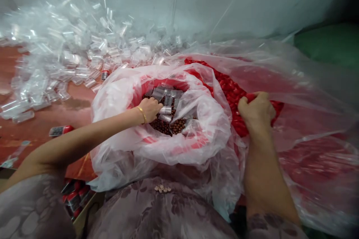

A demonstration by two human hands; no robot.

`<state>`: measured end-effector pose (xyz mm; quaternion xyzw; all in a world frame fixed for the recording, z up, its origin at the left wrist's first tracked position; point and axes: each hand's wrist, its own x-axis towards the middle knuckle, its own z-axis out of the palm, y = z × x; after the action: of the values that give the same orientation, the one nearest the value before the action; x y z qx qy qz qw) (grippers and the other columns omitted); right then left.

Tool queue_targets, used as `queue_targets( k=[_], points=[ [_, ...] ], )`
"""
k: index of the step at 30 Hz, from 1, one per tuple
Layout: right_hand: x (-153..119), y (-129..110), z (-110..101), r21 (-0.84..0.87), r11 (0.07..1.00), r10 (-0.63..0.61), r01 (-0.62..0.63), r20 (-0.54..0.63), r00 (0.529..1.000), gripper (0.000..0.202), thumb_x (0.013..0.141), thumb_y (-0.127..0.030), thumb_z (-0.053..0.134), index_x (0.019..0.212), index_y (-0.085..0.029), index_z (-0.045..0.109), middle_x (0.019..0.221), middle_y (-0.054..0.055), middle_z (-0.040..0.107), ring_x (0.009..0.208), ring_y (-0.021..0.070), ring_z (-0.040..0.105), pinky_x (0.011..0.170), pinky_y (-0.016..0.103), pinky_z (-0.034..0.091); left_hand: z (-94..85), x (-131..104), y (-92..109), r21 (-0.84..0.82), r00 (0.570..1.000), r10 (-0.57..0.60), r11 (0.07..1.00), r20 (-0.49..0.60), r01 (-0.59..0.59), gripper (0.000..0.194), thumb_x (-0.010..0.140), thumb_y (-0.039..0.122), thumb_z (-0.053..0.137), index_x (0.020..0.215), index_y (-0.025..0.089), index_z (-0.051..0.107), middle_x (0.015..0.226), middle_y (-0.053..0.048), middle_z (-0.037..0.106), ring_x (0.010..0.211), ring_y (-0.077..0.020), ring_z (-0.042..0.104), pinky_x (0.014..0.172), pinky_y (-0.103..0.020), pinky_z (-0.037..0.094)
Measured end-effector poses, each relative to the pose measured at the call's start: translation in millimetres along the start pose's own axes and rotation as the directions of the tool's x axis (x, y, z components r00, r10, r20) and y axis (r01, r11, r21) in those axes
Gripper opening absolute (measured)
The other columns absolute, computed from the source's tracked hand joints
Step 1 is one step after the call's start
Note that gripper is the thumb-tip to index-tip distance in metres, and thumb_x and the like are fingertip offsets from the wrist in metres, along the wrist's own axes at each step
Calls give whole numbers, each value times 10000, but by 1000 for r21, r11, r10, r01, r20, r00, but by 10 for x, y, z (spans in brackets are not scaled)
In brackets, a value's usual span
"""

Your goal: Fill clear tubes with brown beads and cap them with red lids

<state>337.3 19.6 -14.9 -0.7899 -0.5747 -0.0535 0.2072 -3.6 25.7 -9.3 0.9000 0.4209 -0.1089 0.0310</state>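
Note:
My left hand point(153, 110), with a gold bangle at the wrist, reaches into a tub lined with a cloudy plastic bag point(117, 145). Its fingers are curled down among clear plastic tubes point(167, 100) that lie on small round brown beads point(162, 125). The fingertips are hidden, so what they hold cannot be made out; one clear tube lies right beside them. To the right, my right hand point(257, 110) is closed over a heap of red caps point(231, 89) in a large clear bag. A red cap point(251, 97) shows between its thumb and fingers.
A big pile of clear tubes point(75, 56) covers the table's back left. A filled, red-capped tube point(61, 130) lies on the reddish tabletop point(80, 114); another point(104, 75) stands near the pile. Below the table edge is a box of red-capped tubes point(74, 199). A pale wall point(196, 3) rises behind.

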Motion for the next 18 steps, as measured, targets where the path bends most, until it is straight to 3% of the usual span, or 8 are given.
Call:
queue_targets(
  k=[2,5,6,8,10,11,15,18],
  points=[
    [-64,-315,-93,19,995,96,-95,-100,990,403,838,-340,436,1133,-86,539,935,220,635,852,337,619,745,471,439,93,224,-27,-2,995,-21,1000,93,22,360,759,236,607,1096,112,586,1076,-177,640,1028,-292,595,819,-352,467],
    [-244,-853,-115,171,960,-225,222,-1,974,292,818,-357,539,1016,-156,614,886,128,670,792,246,626,719,356,464,161,360,-92,-49,995,-26,998,94,31,266,799,187,515,1031,109,619,1019,-175,664,983,-277,629,803,-337,473],
    [-308,-1025,-80,215,912,-370,348,71,926,274,806,-360,572,993,-169,631,895,109,677,795,228,629,715,329,465,165,363,-107,-69,996,-32,997,79,37,253,809,186,489,1008,109,626,1008,-170,669,971,-271,635,793,-327,474],
    [-411,-1325,37,253,796,-601,550,217,769,287,781,-338,623,1023,-185,648,982,97,682,865,223,633,726,302,460,157,334,-126,-132,999,-45,990,13,46,258,827,199,455,1005,111,619,1013,-159,671,959,-255,639,782,-306,471],
    [-450,-1534,183,220,723,-686,655,340,643,318,775,-299,633,1076,-197,648,1038,103,680,884,233,637,696,293,446,144,288,-150,-188,997,-54,981,-62,41,282,846,212,431,1058,112,587,1022,-140,670,938,-229,640,771,-288,467],
    [-442,-1596,250,204,711,-690,673,386,612,303,786,-290,619,1074,-201,654,1028,100,687,870,231,641,675,285,435,141,269,-170,-225,992,-62,974,-106,37,286,851,221,431,1078,117,573,1013,-126,671,918,-214,639,761,-280,464],
    [-295,-1581,395,306,753,-655,583,434,619,223,837,-325,557,995,-227,680,858,21,717,763,171,641,628,238,402,141,262,-319,-558,949,-132,828,-287,-54,206,812,260,516,958,139,595,801,-35,653,718,-138,600,655,-229,442],
    [-189,-1447,412,280,829,-559,483,407,723,224,825,-324,573,993,-222,680,870,28,721,782,181,647,644,249,416,117,280,-442,-811,882,-285,562,-375,-163,207,808,319,514,842,130,590,653,4,586,555,-92,514,559,-206,404]
  ],
)
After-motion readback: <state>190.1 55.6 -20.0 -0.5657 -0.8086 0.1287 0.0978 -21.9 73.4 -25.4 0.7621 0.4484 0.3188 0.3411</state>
